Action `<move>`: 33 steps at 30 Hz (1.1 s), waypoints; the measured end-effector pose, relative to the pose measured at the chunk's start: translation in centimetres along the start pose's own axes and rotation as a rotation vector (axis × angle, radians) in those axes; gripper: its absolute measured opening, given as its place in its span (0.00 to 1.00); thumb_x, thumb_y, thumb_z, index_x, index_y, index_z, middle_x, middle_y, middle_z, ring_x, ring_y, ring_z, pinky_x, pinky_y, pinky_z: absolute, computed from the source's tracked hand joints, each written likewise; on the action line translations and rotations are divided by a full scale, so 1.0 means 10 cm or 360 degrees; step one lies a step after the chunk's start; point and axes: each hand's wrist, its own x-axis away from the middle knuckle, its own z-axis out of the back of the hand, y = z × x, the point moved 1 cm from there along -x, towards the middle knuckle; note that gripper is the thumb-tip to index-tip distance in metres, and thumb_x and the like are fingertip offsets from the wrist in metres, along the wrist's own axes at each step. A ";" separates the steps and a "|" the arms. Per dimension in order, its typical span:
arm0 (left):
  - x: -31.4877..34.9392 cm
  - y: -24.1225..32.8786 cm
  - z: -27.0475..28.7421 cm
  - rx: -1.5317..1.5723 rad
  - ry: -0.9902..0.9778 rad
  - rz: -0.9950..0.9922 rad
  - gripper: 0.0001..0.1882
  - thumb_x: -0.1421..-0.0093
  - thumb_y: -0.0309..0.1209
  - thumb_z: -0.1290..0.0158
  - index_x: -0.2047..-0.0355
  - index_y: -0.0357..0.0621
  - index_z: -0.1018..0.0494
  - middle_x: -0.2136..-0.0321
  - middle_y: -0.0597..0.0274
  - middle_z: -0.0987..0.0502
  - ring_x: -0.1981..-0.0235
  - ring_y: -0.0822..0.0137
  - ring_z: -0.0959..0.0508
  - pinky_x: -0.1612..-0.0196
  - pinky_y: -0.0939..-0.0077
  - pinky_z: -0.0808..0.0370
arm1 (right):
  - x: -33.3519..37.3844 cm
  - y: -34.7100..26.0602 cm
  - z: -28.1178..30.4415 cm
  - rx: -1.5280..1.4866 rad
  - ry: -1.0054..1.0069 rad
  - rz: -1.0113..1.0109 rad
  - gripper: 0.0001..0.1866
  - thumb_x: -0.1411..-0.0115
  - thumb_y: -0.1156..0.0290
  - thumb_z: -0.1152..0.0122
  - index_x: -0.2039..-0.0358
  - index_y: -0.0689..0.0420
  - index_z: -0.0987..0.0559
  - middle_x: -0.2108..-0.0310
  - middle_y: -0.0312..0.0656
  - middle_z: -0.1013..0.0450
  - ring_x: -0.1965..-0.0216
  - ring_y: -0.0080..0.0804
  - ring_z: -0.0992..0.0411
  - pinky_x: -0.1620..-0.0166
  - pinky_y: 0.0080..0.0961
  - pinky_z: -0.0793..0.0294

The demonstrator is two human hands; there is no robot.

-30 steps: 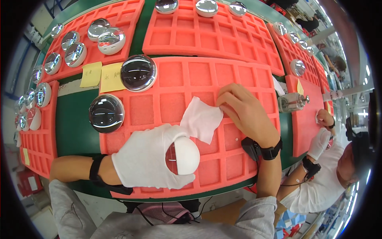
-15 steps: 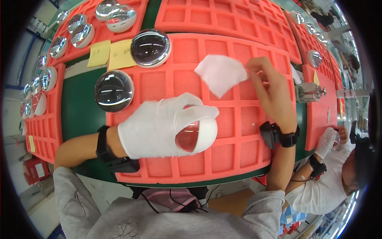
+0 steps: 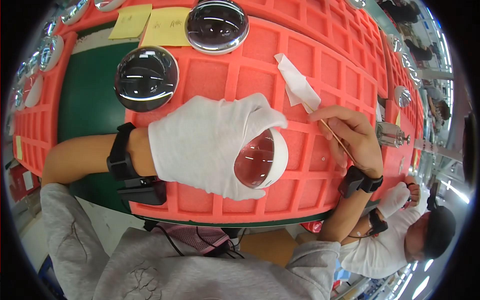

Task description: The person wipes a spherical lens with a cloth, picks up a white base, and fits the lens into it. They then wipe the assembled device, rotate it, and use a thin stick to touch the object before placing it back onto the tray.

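My left hand (image 3: 200, 145), in a white glove, is closed around a clear dome with a white rim (image 3: 281, 159). The dome is tilted, and the red foam tray (image 3: 231, 80) shows through it. Bare, with fingers curled, my right hand (image 3: 357, 137) grips a thin wooden stick (image 3: 336, 136). A white wipe (image 3: 300, 86) hangs folded at the stick's far end, above the tray; whether it is wrapped on the tip I cannot tell. Two dark shiny domes, one at the tray's far edge (image 3: 217, 26) and another at its left (image 3: 146, 78), stand beyond my left hand.
Yellow paper notes (image 3: 165, 27) lie at the far left. A glass bottle with a metal top (image 3: 391, 135) stands right of my right hand. More domes (image 3: 50, 52) sit in foam trays on both sides. A co-worker's gloved hand (image 3: 394, 199) is at the right.
The wipe, spread out before, is now narrow and folded, and the stick has come into sight in my right hand. My left hand has turned the dome, showing more of its clear side.
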 end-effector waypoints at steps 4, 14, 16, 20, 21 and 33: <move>0.02 0.01 0.06 -0.0008 -0.0006 -0.0109 0.44 0.57 0.48 0.27 0.41 0.50 0.32 0.54 0.62 0.23 0.65 0.58 0.17 0.68 0.68 0.20 | 0.02 0.04 0.02 -0.0160 0.0008 0.0314 0.12 0.27 0.73 0.54 0.51 0.69 0.29 0.69 0.39 0.30 0.92 0.24 0.37 0.90 0.19 0.38; 0.01 -0.08 0.00 -0.0028 -0.0180 -0.0043 0.41 0.54 0.48 0.29 0.42 0.50 0.31 0.51 0.64 0.22 0.65 0.58 0.17 0.69 0.68 0.20 | -0.08 0.18 -0.06 -0.0213 0.0252 0.0917 0.14 0.26 0.65 0.50 0.57 0.66 0.28 0.76 0.39 0.29 0.88 0.25 0.35 0.83 0.19 0.33; 0.02 -0.08 -0.01 -0.0018 -0.0127 -0.0074 0.41 0.54 0.47 0.29 0.42 0.49 0.31 0.51 0.64 0.22 0.64 0.58 0.17 0.68 0.68 0.20 | -0.12 0.15 -0.13 -0.0066 0.0258 0.0837 0.13 0.26 0.66 0.50 0.58 0.66 0.28 0.77 0.39 0.29 0.87 0.24 0.34 0.81 0.19 0.33; 0.02 -0.07 -0.02 0.0003 -0.0032 -0.0132 0.40 0.55 0.44 0.29 0.42 0.49 0.31 0.50 0.63 0.23 0.62 0.57 0.17 0.65 0.68 0.19 | -0.20 0.14 -0.19 0.0233 0.0259 0.0645 0.12 0.25 0.69 0.52 0.59 0.65 0.27 0.78 0.38 0.30 0.82 0.23 0.31 0.76 0.19 0.31; 0.01 -0.07 -0.02 0.0017 -0.0031 -0.0143 0.40 0.55 0.42 0.29 0.42 0.49 0.31 0.50 0.62 0.23 0.62 0.57 0.17 0.64 0.68 0.19 | -0.20 0.14 -0.19 0.0259 0.0258 0.0608 0.11 0.25 0.69 0.52 0.60 0.65 0.26 0.78 0.38 0.30 0.81 0.23 0.31 0.75 0.19 0.31; -0.04 -0.06 0.04 0.0111 -0.0163 -0.0065 0.43 0.63 0.35 0.30 0.43 0.45 0.29 0.51 0.55 0.23 0.57 0.55 0.18 0.56 0.69 0.19 | -0.21 0.18 -0.14 0.0277 0.0208 0.0601 0.09 0.26 0.70 0.50 0.60 0.62 0.26 0.79 0.33 0.31 0.79 0.17 0.32 0.74 0.16 0.34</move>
